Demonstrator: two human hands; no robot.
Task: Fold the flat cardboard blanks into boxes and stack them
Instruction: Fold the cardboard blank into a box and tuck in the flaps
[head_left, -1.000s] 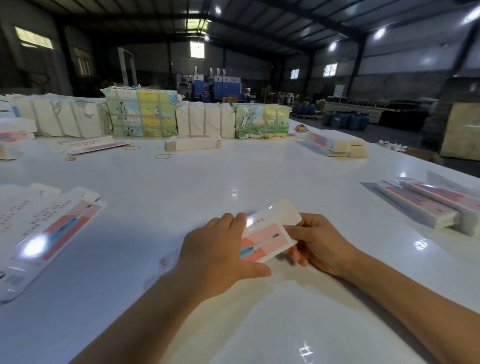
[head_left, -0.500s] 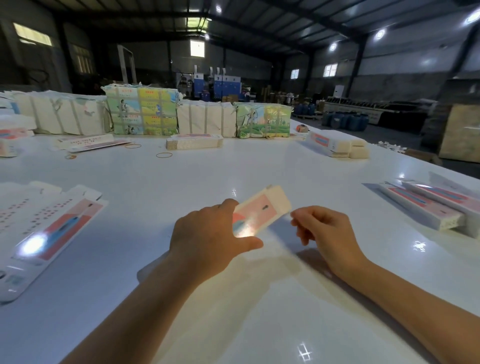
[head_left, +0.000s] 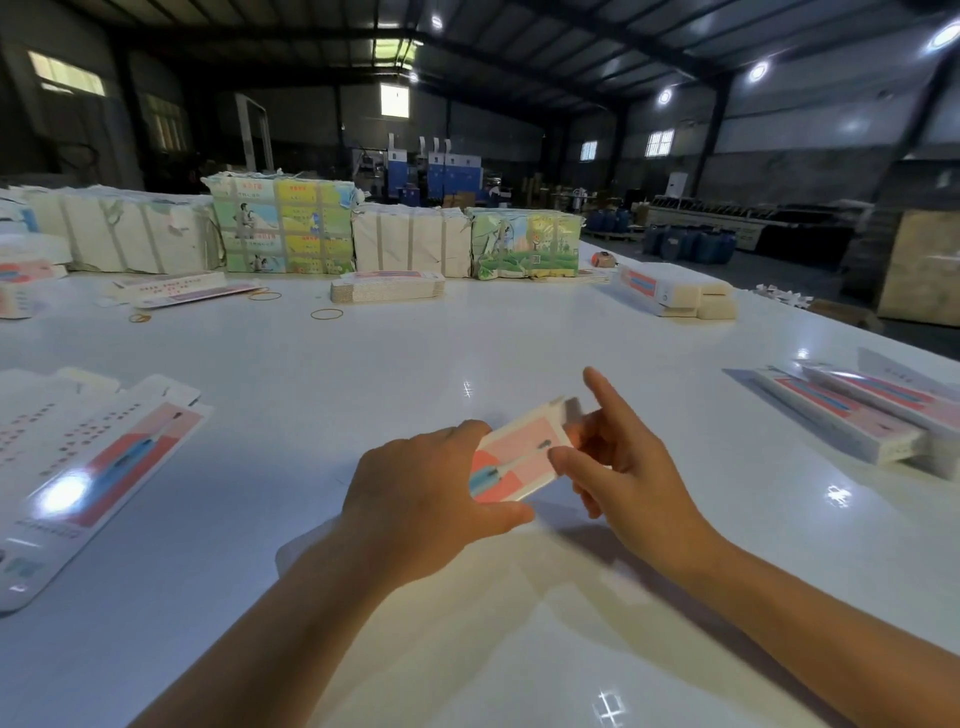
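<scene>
Both hands are up over the white table (head_left: 415, 364), near its front edge. The left hand (head_left: 415, 499) holds a box (head_left: 519, 457) that is partly folded. Its fingers curl over the top of the box and its thumb sits under the near edge, so the box is clamped between them. The box is pink and white with a blue picture on it. It is lifted off the table and tilts up at the far end.

The right hand (head_left: 623, 467) is at the far end of the box. Its thumb presses on the pink face, and the curled fingers are behind the end, so it pinches the box there. The first finger points up, apart from the others. I cannot tell if the end flap is shut or what is inside the box.

To the left, flat blanks (head_left: 93, 467) lie on the table in a spread pile. To the right, 2 or 3 long folded boxes (head_left: 852, 415) lie side by side, touching. I cannot see into them.

Far back, a short stack of blanks (head_left: 387, 287) sits near the middle. More boxes (head_left: 675, 291) sit at the back right. Behind them is a row of tied bundles (head_left: 283, 228), some white and some green and yellow. A few rubber bands (head_left: 327, 314) lie loose on the table in front of the bundles.
</scene>
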